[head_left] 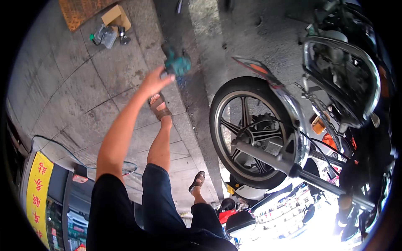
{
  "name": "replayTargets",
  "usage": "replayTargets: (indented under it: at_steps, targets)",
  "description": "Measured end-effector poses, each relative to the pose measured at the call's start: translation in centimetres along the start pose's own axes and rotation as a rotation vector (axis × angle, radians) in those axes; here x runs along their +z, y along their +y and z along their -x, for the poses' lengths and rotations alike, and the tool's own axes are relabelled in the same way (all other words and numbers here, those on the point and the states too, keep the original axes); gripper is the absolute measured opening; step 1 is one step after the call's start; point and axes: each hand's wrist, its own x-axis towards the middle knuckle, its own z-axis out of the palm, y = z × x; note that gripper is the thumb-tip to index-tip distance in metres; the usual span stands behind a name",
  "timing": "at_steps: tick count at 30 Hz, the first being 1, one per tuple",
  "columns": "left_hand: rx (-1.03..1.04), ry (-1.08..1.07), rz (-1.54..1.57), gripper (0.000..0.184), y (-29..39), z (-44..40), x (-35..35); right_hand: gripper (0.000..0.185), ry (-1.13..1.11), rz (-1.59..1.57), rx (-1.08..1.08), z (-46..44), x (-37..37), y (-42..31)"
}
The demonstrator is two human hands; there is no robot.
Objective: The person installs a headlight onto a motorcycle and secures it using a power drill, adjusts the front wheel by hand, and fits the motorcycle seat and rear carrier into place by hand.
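Teal colours the handheld power tool in the left hand, while red characters pattern the yellow signboard below left of that grip.

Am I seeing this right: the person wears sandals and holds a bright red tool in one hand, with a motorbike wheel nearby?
Not quite: the tool in the left hand is teal, not red, as the head view shows. The person does wear sandals, and the motorbike wheel is nearby.
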Motion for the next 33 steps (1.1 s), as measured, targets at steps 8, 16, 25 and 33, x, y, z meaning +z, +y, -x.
replayTargets:
  at_steps: [8, 16, 25, 33]
  targets:
    - [0.011, -0.268, -0.007, 0.059, 7.5, 20.7, 14.0, 0.079, 0.213, -0.266, -0.210, 0.3, 4.6, 0.2]
    - [0.067, -0.081, 0.010, 0.058, 14.9, 34.6, 29.9, 0.076, 0.660, -0.304, -0.665, -3.2, 4.2, -3.9]
    - [0.006, 0.110, 0.322, 0.039, 25.4, 52.4, 42.5, 0.046, 0.743, -0.580, -0.957, -6.0, 3.5, -2.8]
    - [0.258, -0.179, -0.176, 0.052, 31.2, 50.0, 50.2, 0.041, 0.881, -0.685, -1.053, -8.0, 4.7, -3.6]
